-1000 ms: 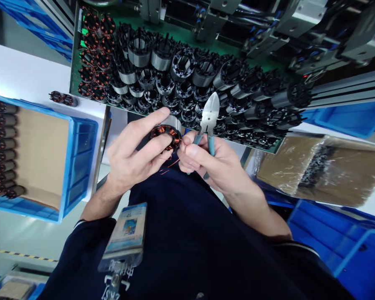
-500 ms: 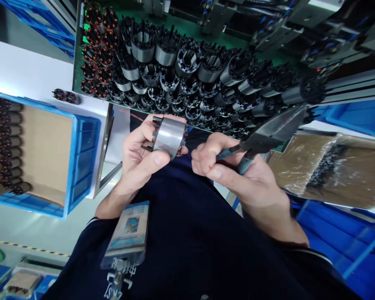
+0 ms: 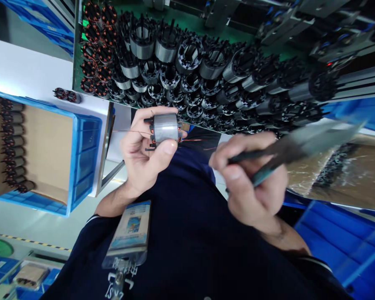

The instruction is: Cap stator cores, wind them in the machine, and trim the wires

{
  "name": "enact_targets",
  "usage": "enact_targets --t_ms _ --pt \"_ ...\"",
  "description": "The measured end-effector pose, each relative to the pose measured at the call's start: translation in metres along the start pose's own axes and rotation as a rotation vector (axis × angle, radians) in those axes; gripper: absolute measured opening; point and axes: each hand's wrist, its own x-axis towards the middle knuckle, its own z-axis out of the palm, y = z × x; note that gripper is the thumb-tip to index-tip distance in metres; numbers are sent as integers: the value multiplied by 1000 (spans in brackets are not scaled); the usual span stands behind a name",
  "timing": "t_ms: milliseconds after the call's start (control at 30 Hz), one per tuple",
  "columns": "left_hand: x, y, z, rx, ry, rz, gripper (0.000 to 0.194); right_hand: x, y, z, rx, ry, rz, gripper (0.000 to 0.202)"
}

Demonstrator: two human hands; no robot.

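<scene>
My left hand grips a motor stator, a short steel cylinder with black plastic ends and copper windings. The thumb presses its near side and the fingers curl behind it. Thin copper wires stick out from both ends of the stator. My right hand is closed round the handles of a pair of cutting pliers; their blades point right, away from the stator, and are smeared by motion. The two hands are apart, in front of my dark shirt.
Ahead, a green worktop bears rows of bare stators and copper-wound stators. A blue crate with several wound stators stands at left. At right are a plastic-wrapped carton and blue bins. Machinery lies beyond.
My right hand with the pliers has moved right, away from the stator. My left hand has turned the stator slightly and moved it a little left; copper wires at its right end now show.
</scene>
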Motion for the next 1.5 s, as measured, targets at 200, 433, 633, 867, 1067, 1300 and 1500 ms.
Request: enact_targets --t_ms 200,433,633,867,1067,1300,1500 --pt "3 1 4 30 96 23 50 1 10 17 -259 -245 -106 17" --pt "5 16 2 33 126 78 40 11 15 26 -230 -228 -130 14" --pt "2 16 0 46 143 49 45 11 17 30 -176 -222 -144 25" --pt "-7 6 -4 167 87 22 46 10 22 30 -133 -219 -115 22" --pt "-19 -40 -7 27 231 -60 47 10 60 31 -131 -298 168 18" --pt "-76 -82 -74 -86 478 -531 62 25 123 21 -244 -323 530 37" --pt "-127 -51 -237 529 630 -568 59 18 142 7 -277 -386 535 36"
